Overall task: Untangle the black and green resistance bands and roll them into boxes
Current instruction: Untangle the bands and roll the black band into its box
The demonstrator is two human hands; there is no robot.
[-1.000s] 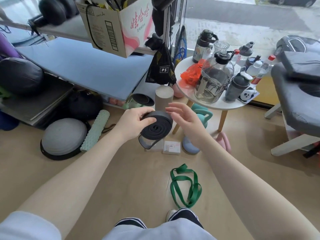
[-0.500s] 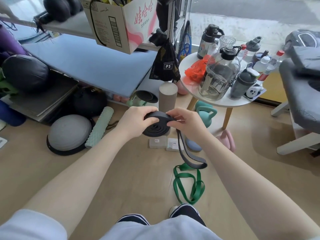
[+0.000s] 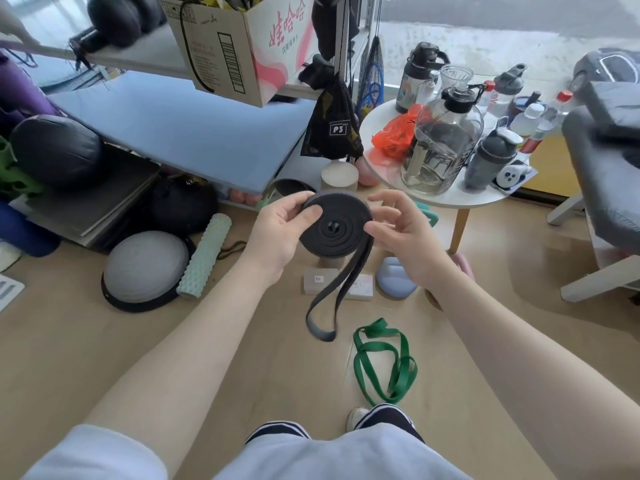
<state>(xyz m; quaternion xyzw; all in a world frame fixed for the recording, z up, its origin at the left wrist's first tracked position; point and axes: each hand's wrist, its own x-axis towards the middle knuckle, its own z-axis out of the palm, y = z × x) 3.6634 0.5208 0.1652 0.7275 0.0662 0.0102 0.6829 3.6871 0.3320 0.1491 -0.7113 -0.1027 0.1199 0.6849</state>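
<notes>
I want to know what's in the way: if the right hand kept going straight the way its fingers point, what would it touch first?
The right hand points leftward at the rolled black resistance band, which its fingertips already touch. Past that coil lies the left hand, holding the other side. Depth looks close, so nothing else intervenes.

cardboard box point(image 3: 242, 46) top cropped, label point(image 3: 318, 278) unreadable

Black band point(image 3: 335, 227), green band point(image 3: 382, 363)
</notes>
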